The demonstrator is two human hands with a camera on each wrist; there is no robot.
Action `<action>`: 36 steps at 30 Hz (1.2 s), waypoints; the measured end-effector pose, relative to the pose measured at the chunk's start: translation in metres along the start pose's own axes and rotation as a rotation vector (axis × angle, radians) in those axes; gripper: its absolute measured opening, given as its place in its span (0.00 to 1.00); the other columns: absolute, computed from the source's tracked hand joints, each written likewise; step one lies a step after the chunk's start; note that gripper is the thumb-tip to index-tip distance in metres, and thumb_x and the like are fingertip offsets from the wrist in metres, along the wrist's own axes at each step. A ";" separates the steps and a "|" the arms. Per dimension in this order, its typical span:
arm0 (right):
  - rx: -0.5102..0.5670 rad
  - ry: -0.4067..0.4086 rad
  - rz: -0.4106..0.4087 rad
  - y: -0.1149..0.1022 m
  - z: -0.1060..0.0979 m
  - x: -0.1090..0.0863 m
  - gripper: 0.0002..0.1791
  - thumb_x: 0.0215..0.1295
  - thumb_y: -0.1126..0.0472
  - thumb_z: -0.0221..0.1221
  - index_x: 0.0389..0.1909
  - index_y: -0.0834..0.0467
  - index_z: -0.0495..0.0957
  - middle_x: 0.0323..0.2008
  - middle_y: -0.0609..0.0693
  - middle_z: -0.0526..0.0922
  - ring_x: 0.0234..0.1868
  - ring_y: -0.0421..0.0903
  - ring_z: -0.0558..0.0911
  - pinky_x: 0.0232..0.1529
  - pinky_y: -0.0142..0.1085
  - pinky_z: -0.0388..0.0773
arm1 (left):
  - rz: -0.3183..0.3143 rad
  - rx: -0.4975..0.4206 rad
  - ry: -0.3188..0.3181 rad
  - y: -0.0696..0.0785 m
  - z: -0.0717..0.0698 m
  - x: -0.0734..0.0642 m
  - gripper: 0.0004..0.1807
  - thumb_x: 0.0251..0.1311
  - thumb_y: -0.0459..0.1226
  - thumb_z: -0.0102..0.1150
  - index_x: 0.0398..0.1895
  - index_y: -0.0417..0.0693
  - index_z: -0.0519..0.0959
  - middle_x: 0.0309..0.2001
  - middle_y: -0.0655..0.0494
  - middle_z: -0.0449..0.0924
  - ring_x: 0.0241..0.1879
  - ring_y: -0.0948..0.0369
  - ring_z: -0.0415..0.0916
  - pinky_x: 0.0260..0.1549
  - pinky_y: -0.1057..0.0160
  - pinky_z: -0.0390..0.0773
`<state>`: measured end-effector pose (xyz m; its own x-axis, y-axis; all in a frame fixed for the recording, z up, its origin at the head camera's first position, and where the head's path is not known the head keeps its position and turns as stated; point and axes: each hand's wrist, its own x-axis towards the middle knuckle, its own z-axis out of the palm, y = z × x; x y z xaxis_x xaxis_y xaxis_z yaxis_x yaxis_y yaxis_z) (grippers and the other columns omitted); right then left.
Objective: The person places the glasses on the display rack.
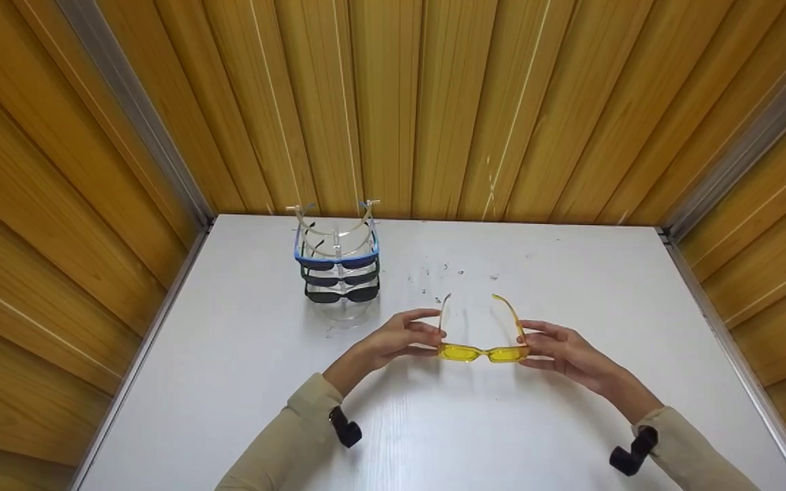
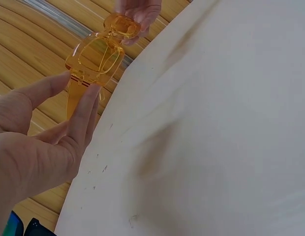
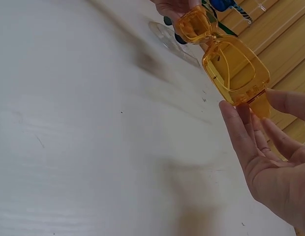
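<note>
A pair of yellow sunglasses [image 1: 482, 354] with a clear yellow frame is held above the white table, temples unfolded and pointing away. My left hand [image 1: 403, 336] pinches it at the left hinge; in the left wrist view thumb and fingers meet the corner of the yellow frame [image 2: 96, 59]. On the other side my right hand [image 1: 565, 351] pinches the right hinge, as the right wrist view shows at the lens corner [image 3: 236, 69]. To the left stands a clear display stand [image 1: 338, 235] bearing blue-framed sunglasses [image 1: 337, 262] above two darker pairs [image 1: 342, 296].
The white table [image 1: 243, 382] backs onto a wood-look panel wall [image 1: 393, 109], with similar panels on both sides. Metal edging [image 1: 734, 354] runs along the table's right side. Small marks dot the surface behind the yellow sunglasses.
</note>
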<state>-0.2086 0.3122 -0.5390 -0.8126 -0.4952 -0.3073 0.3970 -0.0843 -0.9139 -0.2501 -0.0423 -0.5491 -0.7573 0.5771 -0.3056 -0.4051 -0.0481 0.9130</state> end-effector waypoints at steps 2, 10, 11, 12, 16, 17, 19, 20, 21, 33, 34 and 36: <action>0.012 -0.020 0.003 0.002 0.005 0.003 0.33 0.78 0.66 0.52 0.78 0.68 0.52 0.53 0.49 0.82 0.57 0.45 0.85 0.63 0.44 0.81 | 0.001 -0.002 0.013 -0.001 -0.004 -0.008 0.37 0.64 0.25 0.62 0.76 0.38 0.62 0.59 0.34 0.81 0.48 0.58 0.85 0.58 0.50 0.84; 0.066 -0.080 0.011 0.007 0.021 0.008 0.32 0.77 0.69 0.52 0.78 0.65 0.55 0.57 0.52 0.84 0.59 0.46 0.84 0.66 0.46 0.79 | 0.023 -0.034 0.037 0.000 -0.015 -0.030 0.38 0.62 0.24 0.61 0.76 0.37 0.62 0.52 0.44 0.86 0.45 0.59 0.86 0.58 0.49 0.84; 0.070 -0.084 0.011 0.007 0.023 0.008 0.32 0.76 0.69 0.52 0.78 0.65 0.55 0.56 0.52 0.84 0.59 0.46 0.84 0.66 0.46 0.79 | 0.023 -0.034 0.040 0.000 -0.015 -0.031 0.38 0.62 0.24 0.62 0.76 0.37 0.62 0.51 0.46 0.86 0.45 0.59 0.86 0.57 0.49 0.84; 0.071 -0.086 0.011 0.008 0.024 0.008 0.32 0.76 0.70 0.52 0.78 0.65 0.55 0.56 0.51 0.84 0.59 0.46 0.84 0.66 0.46 0.79 | 0.023 -0.031 0.042 0.000 -0.016 -0.033 0.38 0.63 0.24 0.62 0.76 0.38 0.62 0.50 0.48 0.87 0.44 0.59 0.86 0.57 0.49 0.85; 0.070 -0.076 0.013 0.008 0.031 0.010 0.34 0.75 0.70 0.53 0.78 0.66 0.53 0.55 0.51 0.84 0.58 0.47 0.84 0.65 0.45 0.80 | 0.020 -0.017 0.051 0.001 -0.019 -0.039 0.38 0.62 0.25 0.62 0.76 0.38 0.62 0.51 0.46 0.86 0.45 0.59 0.86 0.56 0.51 0.85; 0.070 -0.073 0.014 0.007 0.032 0.011 0.34 0.75 0.70 0.53 0.78 0.66 0.53 0.55 0.52 0.83 0.58 0.47 0.84 0.65 0.45 0.80 | 0.018 -0.011 0.056 0.001 -0.021 -0.041 0.38 0.62 0.25 0.62 0.76 0.38 0.62 0.51 0.45 0.86 0.45 0.59 0.86 0.56 0.51 0.86; 0.067 -0.070 0.013 0.007 0.035 0.013 0.34 0.75 0.70 0.54 0.78 0.65 0.53 0.55 0.52 0.83 0.58 0.46 0.84 0.65 0.45 0.80 | 0.013 -0.003 0.066 0.002 -0.023 -0.044 0.38 0.62 0.25 0.63 0.76 0.39 0.62 0.53 0.42 0.85 0.45 0.59 0.86 0.55 0.51 0.86; 0.068 -0.072 0.008 0.007 0.036 0.013 0.34 0.75 0.70 0.54 0.78 0.65 0.54 0.56 0.53 0.82 0.58 0.46 0.84 0.65 0.46 0.80 | 0.012 0.003 0.071 0.002 -0.024 -0.045 0.38 0.62 0.25 0.63 0.76 0.39 0.62 0.54 0.42 0.85 0.46 0.59 0.86 0.55 0.51 0.86; 0.069 -0.077 0.002 0.007 0.037 0.014 0.33 0.75 0.70 0.53 0.78 0.65 0.54 0.56 0.53 0.82 0.58 0.46 0.84 0.65 0.46 0.80 | 0.012 0.009 0.074 0.003 -0.025 -0.047 0.38 0.62 0.26 0.63 0.76 0.40 0.62 0.55 0.41 0.84 0.46 0.59 0.86 0.56 0.51 0.86; 0.093 -0.111 -0.047 0.009 0.048 0.023 0.33 0.74 0.72 0.52 0.77 0.63 0.56 0.53 0.51 0.84 0.57 0.47 0.85 0.67 0.49 0.77 | 0.037 0.025 0.101 0.006 -0.036 -0.059 0.36 0.64 0.26 0.63 0.76 0.43 0.64 0.60 0.35 0.80 0.47 0.58 0.86 0.56 0.51 0.85; 0.095 -0.112 -0.048 0.009 0.049 0.023 0.33 0.74 0.72 0.53 0.77 0.63 0.56 0.53 0.51 0.84 0.57 0.47 0.85 0.67 0.49 0.77 | 0.037 0.022 0.102 0.006 -0.037 -0.060 0.37 0.64 0.26 0.63 0.76 0.42 0.64 0.59 0.37 0.81 0.48 0.58 0.86 0.56 0.51 0.85; 0.094 -0.116 -0.050 0.007 0.050 0.025 0.33 0.74 0.72 0.53 0.77 0.63 0.55 0.53 0.50 0.84 0.57 0.47 0.85 0.67 0.49 0.77 | 0.036 0.018 0.102 0.008 -0.038 -0.061 0.37 0.64 0.26 0.63 0.76 0.42 0.63 0.59 0.38 0.81 0.48 0.58 0.86 0.56 0.51 0.85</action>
<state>-0.2042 0.2559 -0.5398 -0.7796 -0.5845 -0.2248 0.4002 -0.1890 -0.8967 -0.2267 -0.1092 -0.5330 -0.8198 0.4891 -0.2977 -0.3681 -0.0520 0.9283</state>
